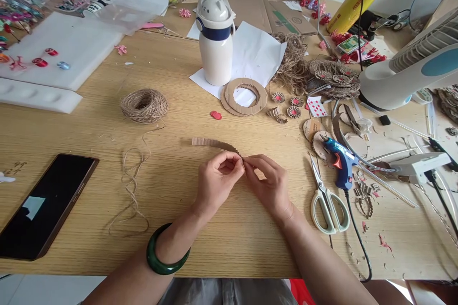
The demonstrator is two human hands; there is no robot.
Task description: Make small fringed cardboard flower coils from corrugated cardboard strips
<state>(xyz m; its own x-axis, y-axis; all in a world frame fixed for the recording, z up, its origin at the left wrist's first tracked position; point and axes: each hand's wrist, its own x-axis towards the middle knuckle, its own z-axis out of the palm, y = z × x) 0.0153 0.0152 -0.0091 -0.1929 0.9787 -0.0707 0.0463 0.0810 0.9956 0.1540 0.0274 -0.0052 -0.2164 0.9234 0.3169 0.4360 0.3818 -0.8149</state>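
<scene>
A narrow strip of corrugated cardboard [211, 142] curves over the table, its free end pointing left. Its other end is pinched between the fingertips of my left hand [219, 176] and my right hand [269, 183], which meet over the middle of the table. My fingers hide the exact spot where they grip it. Beyond them lie two cardboard rings [229, 100], one on the other, and small red paper discs [216, 115]. Several small cardboard rosettes with red centres [294, 112] sit to the right of the rings.
Left are a twine coil [143, 106] and a phone [46, 205]. Scissors [329, 205] and a blue glue gun [343, 162] with a trailing cord lie right of my hands. A white bottle [216, 52] stands behind; a white fan [404, 71] is at the far right.
</scene>
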